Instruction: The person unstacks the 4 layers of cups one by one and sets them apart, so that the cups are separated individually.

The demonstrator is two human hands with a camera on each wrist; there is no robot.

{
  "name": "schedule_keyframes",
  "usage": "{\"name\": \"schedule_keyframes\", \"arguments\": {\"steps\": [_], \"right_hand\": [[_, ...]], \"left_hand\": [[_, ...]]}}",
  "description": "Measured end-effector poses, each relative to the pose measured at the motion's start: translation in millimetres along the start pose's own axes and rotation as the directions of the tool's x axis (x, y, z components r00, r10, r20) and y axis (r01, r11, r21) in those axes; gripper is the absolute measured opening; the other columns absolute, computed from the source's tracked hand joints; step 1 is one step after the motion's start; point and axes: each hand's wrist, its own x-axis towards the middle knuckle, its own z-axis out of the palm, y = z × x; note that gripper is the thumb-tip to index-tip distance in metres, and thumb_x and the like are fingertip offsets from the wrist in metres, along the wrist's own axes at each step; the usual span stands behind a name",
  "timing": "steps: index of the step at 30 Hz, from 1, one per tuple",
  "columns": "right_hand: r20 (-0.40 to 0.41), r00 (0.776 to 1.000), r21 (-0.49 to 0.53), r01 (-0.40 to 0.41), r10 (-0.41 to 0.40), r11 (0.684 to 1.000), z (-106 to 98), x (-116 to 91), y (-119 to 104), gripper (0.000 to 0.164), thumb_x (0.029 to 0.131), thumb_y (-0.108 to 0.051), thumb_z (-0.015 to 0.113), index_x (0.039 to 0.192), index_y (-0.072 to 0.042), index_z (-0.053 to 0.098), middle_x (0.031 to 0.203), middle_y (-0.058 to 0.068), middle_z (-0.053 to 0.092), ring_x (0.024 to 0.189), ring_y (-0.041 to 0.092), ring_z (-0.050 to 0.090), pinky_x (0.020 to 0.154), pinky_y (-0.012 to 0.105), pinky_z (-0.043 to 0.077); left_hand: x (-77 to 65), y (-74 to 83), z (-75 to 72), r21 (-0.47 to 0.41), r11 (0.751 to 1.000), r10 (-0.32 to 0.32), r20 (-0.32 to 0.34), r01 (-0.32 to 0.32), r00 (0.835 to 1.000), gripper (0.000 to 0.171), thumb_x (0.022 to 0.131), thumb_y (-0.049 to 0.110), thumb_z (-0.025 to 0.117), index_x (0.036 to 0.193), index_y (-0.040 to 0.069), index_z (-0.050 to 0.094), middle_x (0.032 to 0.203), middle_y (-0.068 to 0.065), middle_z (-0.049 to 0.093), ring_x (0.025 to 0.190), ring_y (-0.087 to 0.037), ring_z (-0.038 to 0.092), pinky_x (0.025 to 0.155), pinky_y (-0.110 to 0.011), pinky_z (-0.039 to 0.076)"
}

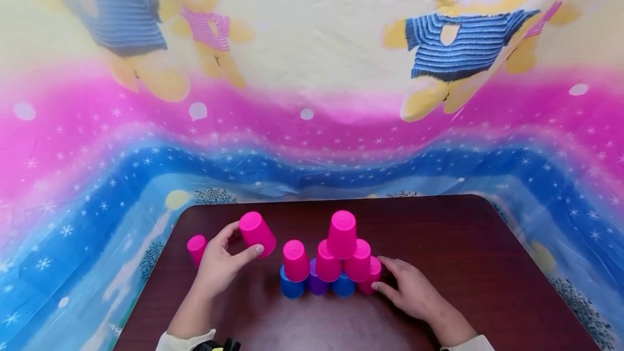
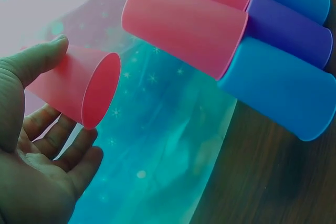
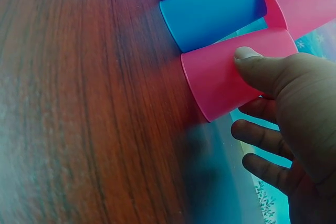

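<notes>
Thumb and fingers of my left hand [image 1: 216, 270] hold a pink cup [image 1: 255, 232] in the air, mouth down and tilted, left of a cup stack. At the stack's right end, my right hand [image 1: 414, 291] grips the pink cup [image 3: 236, 74] of the bottom row, thumb on its near side. Left of that cup, the row has a blue cup [image 1: 343, 286], a purple cup [image 1: 318, 280] and another blue cup [image 2: 283, 87]. Above sit a left pink cup [image 1: 296, 261], a middle pink cup [image 1: 327, 262] and a right pink cup [image 1: 359, 262]. A top pink cup [image 1: 342, 234] crowns the right pair.
Beyond my left hand, one more pink cup [image 1: 196, 247] stands near the left edge of the dark wooden table [image 1: 439, 232]. A cloth printed with bears [image 1: 312, 123] hangs behind and around the table.
</notes>
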Motion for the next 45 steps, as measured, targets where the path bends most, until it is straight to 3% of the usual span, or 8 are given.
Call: {"name": "schedule_keyframes", "arguments": {"steps": [8, 17, 30, 45], "right_hand": [[-0.011, 1.0, -0.008, 0.01, -0.01, 1.0, 0.5, 0.1, -0.2, 0.065, 0.09, -0.047, 0.079, 0.141, -0.01, 0.062, 0.132, 0.004, 0.068, 0.12, 0.023, 0.066, 0.098, 0.046, 0.057], [0.009, 1.0, 0.004, -0.006, 0.006, 1.0, 0.3, 0.1, 0.0, 0.067, 0.091, -0.05, 0.077, 0.143, -0.01, 0.061, 0.134, 0.003, 0.067, 0.121, 0.024, 0.066, 0.098, 0.047, 0.056], [0.033, 0.999, 0.005, -0.027, 0.027, 1.0, 0.5, 0.1, -0.2, 0.069, 0.092, -0.054, 0.074, 0.144, -0.011, 0.06, 0.134, 0.004, 0.067, 0.122, 0.024, 0.065, 0.099, 0.048, 0.056], [0.038, 0.999, 0.005, -0.028, 0.027, 1.0, 0.1, -0.1, -1.1, 0.069, 0.092, -0.055, 0.073, 0.143, -0.011, 0.061, 0.133, 0.002, 0.067, 0.12, 0.023, 0.065, 0.098, 0.046, 0.057]], "left_hand": [[-2.4, -6.0, -2.8, -0.034, 0.998, -0.046, -0.012, 0.045, 0.999, 0.071, 0.083, 0.029, 0.089, 0.144, 0.015, 0.056, 0.136, -0.009, 0.061, 0.128, -0.03, 0.056, 0.087, -0.027, 0.06], [-2.7, -15.8, -4.8, -0.066, 0.996, -0.069, -0.024, 0.067, 0.997, 0.071, 0.084, 0.026, 0.089, 0.145, 0.011, 0.056, 0.141, -0.012, 0.06, 0.135, -0.036, 0.054, 0.108, -0.045, 0.048], [-4.6, -32.1, -9.0, -0.038, 0.993, -0.112, -0.05, 0.111, 0.992, 0.075, 0.084, 0.025, 0.089, 0.147, 0.008, 0.052, 0.145, -0.016, 0.057, 0.136, -0.041, 0.054, 0.107, -0.044, 0.047], [-1.0, -56.8, -11.5, -0.071, 0.989, -0.137, -0.073, 0.132, 0.988, 0.073, 0.085, 0.022, 0.088, 0.146, 0.005, 0.052, 0.146, -0.018, 0.055, 0.139, -0.04, 0.051, 0.107, -0.039, 0.046]]}}
